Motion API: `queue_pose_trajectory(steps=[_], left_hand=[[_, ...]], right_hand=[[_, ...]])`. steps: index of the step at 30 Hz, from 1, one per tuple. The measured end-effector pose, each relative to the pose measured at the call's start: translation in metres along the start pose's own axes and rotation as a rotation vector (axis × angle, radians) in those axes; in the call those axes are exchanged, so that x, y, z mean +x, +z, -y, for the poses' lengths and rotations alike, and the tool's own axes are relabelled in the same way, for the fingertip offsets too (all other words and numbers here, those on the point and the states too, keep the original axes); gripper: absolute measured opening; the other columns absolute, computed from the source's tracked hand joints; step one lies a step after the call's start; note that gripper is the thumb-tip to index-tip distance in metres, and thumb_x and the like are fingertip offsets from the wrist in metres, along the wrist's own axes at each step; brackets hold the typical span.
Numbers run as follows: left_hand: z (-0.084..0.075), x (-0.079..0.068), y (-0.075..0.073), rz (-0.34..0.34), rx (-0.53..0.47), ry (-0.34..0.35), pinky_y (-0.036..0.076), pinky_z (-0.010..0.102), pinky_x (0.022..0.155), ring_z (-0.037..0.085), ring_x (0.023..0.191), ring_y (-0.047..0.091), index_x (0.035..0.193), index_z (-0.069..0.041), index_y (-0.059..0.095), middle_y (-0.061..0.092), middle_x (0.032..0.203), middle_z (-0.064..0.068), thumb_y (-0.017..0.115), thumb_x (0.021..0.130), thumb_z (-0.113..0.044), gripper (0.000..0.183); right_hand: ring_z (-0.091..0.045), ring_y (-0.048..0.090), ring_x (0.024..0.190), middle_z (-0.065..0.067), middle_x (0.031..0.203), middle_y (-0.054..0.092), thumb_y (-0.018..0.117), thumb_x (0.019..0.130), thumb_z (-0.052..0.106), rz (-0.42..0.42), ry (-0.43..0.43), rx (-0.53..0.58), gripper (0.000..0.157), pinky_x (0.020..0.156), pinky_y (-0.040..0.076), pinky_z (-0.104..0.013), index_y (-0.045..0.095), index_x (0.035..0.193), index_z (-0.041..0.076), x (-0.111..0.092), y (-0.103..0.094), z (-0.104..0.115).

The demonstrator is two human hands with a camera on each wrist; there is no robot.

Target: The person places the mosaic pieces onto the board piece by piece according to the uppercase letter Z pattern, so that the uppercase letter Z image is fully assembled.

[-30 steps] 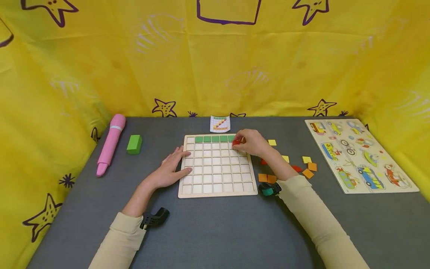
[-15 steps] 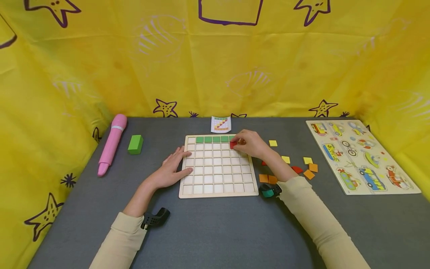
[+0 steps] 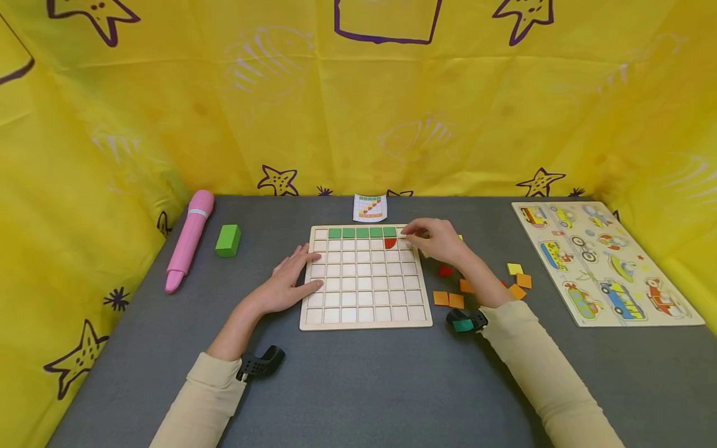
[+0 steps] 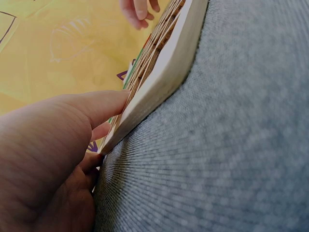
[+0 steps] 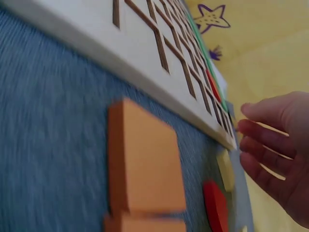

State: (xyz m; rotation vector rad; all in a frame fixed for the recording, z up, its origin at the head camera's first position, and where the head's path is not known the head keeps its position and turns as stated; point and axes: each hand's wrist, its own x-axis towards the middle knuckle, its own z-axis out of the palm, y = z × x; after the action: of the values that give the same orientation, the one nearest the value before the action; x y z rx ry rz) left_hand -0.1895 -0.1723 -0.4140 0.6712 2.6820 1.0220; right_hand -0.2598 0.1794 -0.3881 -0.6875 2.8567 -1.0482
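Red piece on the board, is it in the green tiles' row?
No, in the head view the red piece lies one row below the green tiles.

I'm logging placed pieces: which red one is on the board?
The red piece directly below the rightmost green tile; the other visible red pieces lie off the board, on the table.

I'm watching the pale wooden grid board [image 3: 364,284] lying flat, with five green squares [image 3: 362,233] lining its farthest row. A red quarter-round piece [image 3: 390,243] is sitting in the next row, directly nearer than the rightmost green square.
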Motion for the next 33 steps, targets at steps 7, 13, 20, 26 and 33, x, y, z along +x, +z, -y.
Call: queue_pose_trajectory(steps=[7,13,20,26,33], left_hand=[[-0.001,-0.001,-0.001,-0.007,0.001,0.005,0.005,0.056,0.114,0.038,0.147,0.004,0.145,0.002,0.037,0.010,0.159,0.027,0.060,0.097,-0.026,0.060],[-0.001,0.000,-0.001,-0.003,-0.009,-0.008,0.004,0.055,0.115,0.037,0.148,0.003,0.146,0.001,0.037,0.009,0.159,0.025,0.060,0.097,-0.025,0.060],[-0.002,0.000,-0.001,-0.001,-0.011,-0.005,0.004,0.055,0.115,0.037,0.148,0.003,0.146,0.001,0.037,0.009,0.159,0.025,0.060,0.097,-0.026,0.060],[-0.001,0.001,0.000,0.001,-0.008,0.000,0.004,0.055,0.115,0.038,0.148,0.002,0.146,0.001,0.037,0.009,0.159,0.026,0.060,0.097,-0.026,0.061],[-0.001,0.000,0.000,0.007,0.003,-0.006,0.004,0.055,0.115,0.037,0.148,0.002,0.147,0.001,0.036,0.008,0.159,0.025,0.059,0.098,-0.028,0.061]], right_hand=[[-0.028,0.061,0.098,-0.011,0.106,0.069,0.068,0.090,0.011,0.072,-0.006,-0.078,0.020,0.089,0.048,-0.047,0.071,0.108,0.004,-0.017,-0.019,-0.016],[-0.028,0.059,0.102,-0.010,0.111,0.068,0.073,0.087,0.013,0.122,-0.015,-0.108,0.027,0.092,0.046,-0.047,0.071,0.113,0.006,-0.026,-0.025,-0.024],[-0.026,0.059,0.097,-0.010,0.109,0.067,0.074,0.086,0.013,0.103,-0.031,-0.099,0.028,0.088,0.047,-0.045,0.071,0.113,0.005,-0.031,-0.024,-0.027],[-0.024,0.058,0.092,-0.008,0.104,0.068,0.077,0.085,0.017,0.071,-0.032,-0.115,0.030,0.083,0.048,-0.041,0.071,0.111,0.005,-0.034,-0.024,-0.029],[-0.023,0.058,0.087,-0.007,0.099,0.068,0.076,0.085,0.014,0.056,-0.017,-0.095,0.026,0.078,0.047,-0.039,0.071,0.110,0.006,-0.034,-0.025,-0.029]])
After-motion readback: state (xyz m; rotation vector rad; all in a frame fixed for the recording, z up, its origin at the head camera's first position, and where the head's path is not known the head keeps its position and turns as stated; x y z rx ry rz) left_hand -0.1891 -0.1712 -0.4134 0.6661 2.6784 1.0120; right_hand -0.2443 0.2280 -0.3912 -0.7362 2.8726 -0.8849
